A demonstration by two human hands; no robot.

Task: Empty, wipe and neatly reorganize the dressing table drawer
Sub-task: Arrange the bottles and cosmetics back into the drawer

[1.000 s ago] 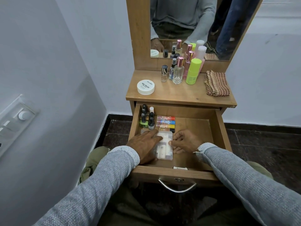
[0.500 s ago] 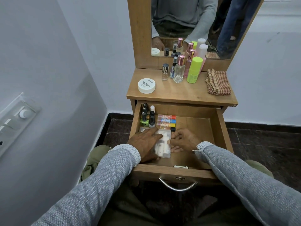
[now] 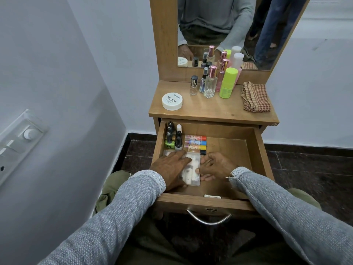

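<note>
The wooden drawer (image 3: 257,150) is pulled out below the dressing table top (image 3: 210,109). A clear plastic pouch of small white tubes (image 3: 192,169) lies flat on the drawer floor. My left hand (image 3: 170,167) rests flat across its left side. My right hand (image 3: 215,166) presses its fingertips against the pouch's right edge. Behind the pouch stand several nail polish bottles (image 3: 172,137) in the back left corner, and beside them lies a row of coloured lip balm tubes (image 3: 195,143).
On the table top stand a white nail polish remover jar (image 3: 172,101), several perfume bottles (image 3: 210,84), a lime green bottle (image 3: 227,83) and a folded checked cloth (image 3: 255,96). The mirror (image 3: 225,25) is behind them. The drawer's right half is bare wood. A wall stands close on the left.
Both hands stay on the pouch, which has shifted slightly toward the drawer's left side. Nothing else has moved.
</note>
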